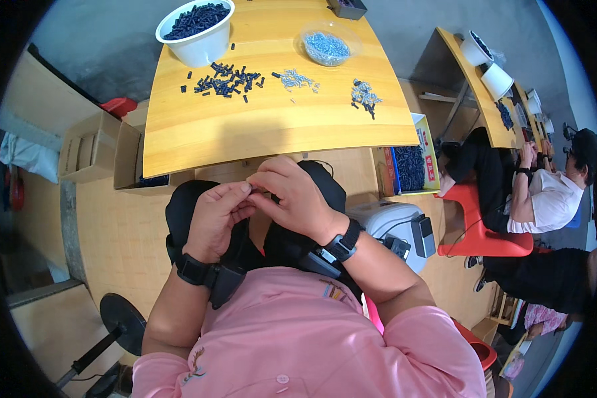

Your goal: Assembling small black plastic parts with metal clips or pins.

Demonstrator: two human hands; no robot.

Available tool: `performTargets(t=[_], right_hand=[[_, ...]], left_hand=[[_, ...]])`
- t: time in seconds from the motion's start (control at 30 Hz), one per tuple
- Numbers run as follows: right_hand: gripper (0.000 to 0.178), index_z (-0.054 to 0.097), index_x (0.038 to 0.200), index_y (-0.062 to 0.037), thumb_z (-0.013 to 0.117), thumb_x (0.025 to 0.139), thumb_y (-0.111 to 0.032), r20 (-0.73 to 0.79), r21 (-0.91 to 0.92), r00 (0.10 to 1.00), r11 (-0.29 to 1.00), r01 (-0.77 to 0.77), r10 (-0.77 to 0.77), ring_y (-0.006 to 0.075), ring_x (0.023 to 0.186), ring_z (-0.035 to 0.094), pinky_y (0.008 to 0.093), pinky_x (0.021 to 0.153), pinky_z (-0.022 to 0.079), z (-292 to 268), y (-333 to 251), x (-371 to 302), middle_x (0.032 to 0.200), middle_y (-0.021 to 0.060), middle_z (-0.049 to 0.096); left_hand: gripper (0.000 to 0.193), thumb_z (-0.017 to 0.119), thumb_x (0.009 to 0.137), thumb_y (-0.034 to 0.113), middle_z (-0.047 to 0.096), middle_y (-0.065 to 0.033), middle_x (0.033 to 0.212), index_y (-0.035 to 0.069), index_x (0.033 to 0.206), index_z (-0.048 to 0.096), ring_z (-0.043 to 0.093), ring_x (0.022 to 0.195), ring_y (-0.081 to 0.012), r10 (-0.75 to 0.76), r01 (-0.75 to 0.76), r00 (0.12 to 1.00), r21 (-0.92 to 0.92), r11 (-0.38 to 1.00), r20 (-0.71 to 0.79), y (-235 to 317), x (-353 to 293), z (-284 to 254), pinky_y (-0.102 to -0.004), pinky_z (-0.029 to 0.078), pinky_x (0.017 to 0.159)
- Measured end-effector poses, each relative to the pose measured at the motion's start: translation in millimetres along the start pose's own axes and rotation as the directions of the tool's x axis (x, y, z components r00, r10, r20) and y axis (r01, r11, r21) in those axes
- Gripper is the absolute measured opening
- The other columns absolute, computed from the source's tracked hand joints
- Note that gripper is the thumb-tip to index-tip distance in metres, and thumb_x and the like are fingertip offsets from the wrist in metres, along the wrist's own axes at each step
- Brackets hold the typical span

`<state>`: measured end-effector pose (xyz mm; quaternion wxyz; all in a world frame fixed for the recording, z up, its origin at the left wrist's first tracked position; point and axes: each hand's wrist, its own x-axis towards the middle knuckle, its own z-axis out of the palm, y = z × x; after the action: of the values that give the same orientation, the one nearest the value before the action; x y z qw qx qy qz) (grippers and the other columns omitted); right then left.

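My left hand point(213, 215) and my right hand point(293, 199) meet over my lap, just off the table's near edge. Thumbs and fingers of both are pinched together around a small dark piece point(252, 191), mostly hidden by the fingertips. On the wooden table point(192, 132) beyond them lie a loose pile of short black cylindrical pieces point(229, 82), a small heap of silvery metal pins point(296, 81), and a mixed cluster of silver and black pieces point(365, 96) at the right.
A white tub point(202, 46) of black pieces and a clear bowl point(326, 46) of silvery parts stand at the back. Boxes with black pieces flank the table: a cardboard one point(127, 159) left, a printed one point(432, 156) right. A person point(547, 192) sits on a red chair point(467, 219) at another table.
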<state>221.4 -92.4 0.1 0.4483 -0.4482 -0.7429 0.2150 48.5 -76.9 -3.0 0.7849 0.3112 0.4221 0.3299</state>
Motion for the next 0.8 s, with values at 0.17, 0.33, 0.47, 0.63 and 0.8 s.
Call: performTargets(t=[0.17, 0.33, 0.47, 0.63, 0.8], right_hand=[[0.023, 0.063, 0.093, -0.0037, 0.070, 0.073, -0.008, 0.020, -0.001, 1.000, 1.000, 0.011, -0.011, 0.0279, 0.085, 0.054, 0.0349, 0.071, 0.046, -3, 7, -2, 0.090, 0.0107, 0.056], [0.015, 0.060, 0.086, -0.0034, 0.066, 0.073, -0.011, 0.004, 0.003, 1.000, 1.000, 0.002, -0.002, 0.0309, 0.086, 0.053, 0.0380, 0.074, 0.045, -4, 6, 0, 0.086, 0.0117, 0.053], [0.016, 0.058, 0.087, -0.0035, 0.064, 0.073, -0.010, -0.021, 0.045, 1.000, 0.999, -0.008, 0.009, 0.0318, 0.085, 0.052, 0.0387, 0.074, 0.045, -1, 4, 3, 0.086, 0.0122, 0.053], [0.017, 0.056, 0.087, -0.0034, 0.062, 0.073, -0.010, 0.052, 0.017, 0.998, 0.999, 0.031, -0.032, 0.0319, 0.086, 0.052, 0.0389, 0.074, 0.044, 0, 9, 11, 0.086, 0.0123, 0.053], [0.020, 0.056, 0.089, -0.0031, 0.063, 0.073, -0.012, 0.088, 0.034, 0.996, 0.999, -0.014, 0.011, 0.0320, 0.087, 0.052, 0.0398, 0.075, 0.044, 1, 18, 15, 0.087, 0.0128, 0.053]], left_hand=[[0.017, 0.057, 0.092, 0.021, 0.067, -0.0034, 0.088, 0.006, 0.095, 0.065, 0.064, 0.081, -0.0110, -0.025, 0.026, 0.999, 0.011, 1.000, -0.029, 0, 1, 4, -0.0263, 0.051, 0.078], [0.017, 0.057, 0.092, 0.020, 0.067, -0.0039, 0.089, 0.006, 0.095, 0.065, 0.063, 0.081, -0.0114, -0.009, 0.009, 1.000, -0.009, 1.000, -0.001, -1, 3, 3, -0.0264, 0.051, 0.079], [0.017, 0.057, 0.091, 0.019, 0.067, -0.0043, 0.091, 0.005, 0.096, 0.065, 0.063, 0.083, -0.0119, 0.022, -0.021, 1.000, 0.021, 1.000, -0.004, 4, 2, 8, -0.0265, 0.051, 0.079], [0.018, 0.059, 0.090, 0.016, 0.066, -0.0056, 0.092, 0.001, 0.098, 0.065, 0.063, 0.082, -0.0107, 0.029, -0.028, 0.999, 0.031, 0.999, -0.018, 4, 8, -3, -0.0234, 0.052, 0.075], [0.018, 0.059, 0.090, 0.016, 0.066, -0.0050, 0.092, 0.001, 0.100, 0.064, 0.062, 0.081, -0.0103, 0.015, -0.014, 0.998, 0.010, 1.000, -0.063, 7, 13, 1, -0.0226, 0.051, 0.074]])
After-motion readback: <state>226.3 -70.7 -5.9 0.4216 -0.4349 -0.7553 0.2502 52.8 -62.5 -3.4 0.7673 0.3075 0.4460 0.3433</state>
